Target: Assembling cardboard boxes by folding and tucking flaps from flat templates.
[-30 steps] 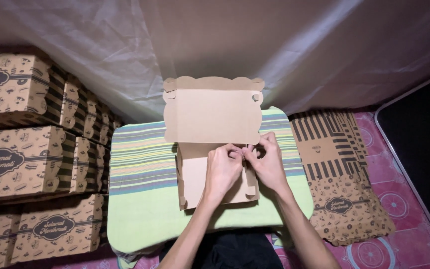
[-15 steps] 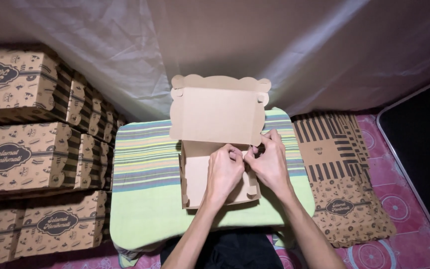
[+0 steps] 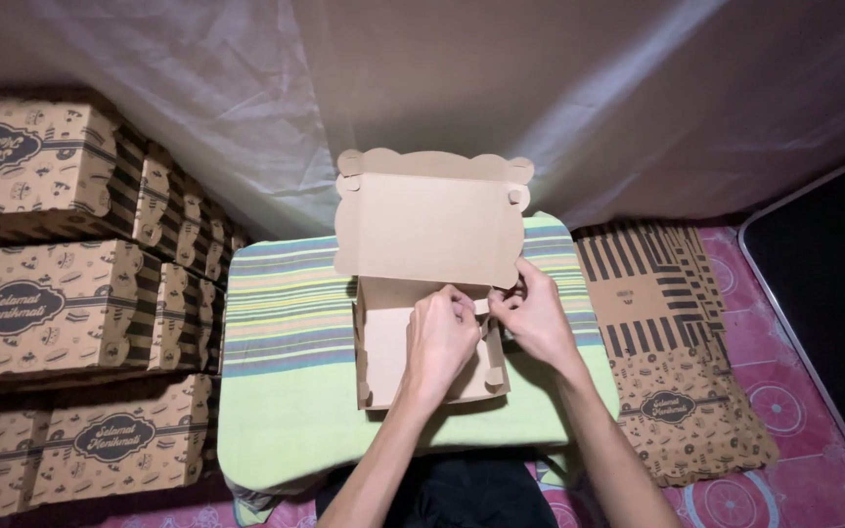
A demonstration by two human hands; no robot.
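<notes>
Barely shifted, both hands pinch plain brown box, lid upright.

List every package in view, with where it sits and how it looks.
Half-folded box: on the striped cushion, plain brown card, scalloped lid upright; left hand and right hand at its right rear corner.
Finished boxes: stacked at left, brown, dark oval labels.
Flat blanks: piled at right, brown, dark stripes.
</notes>
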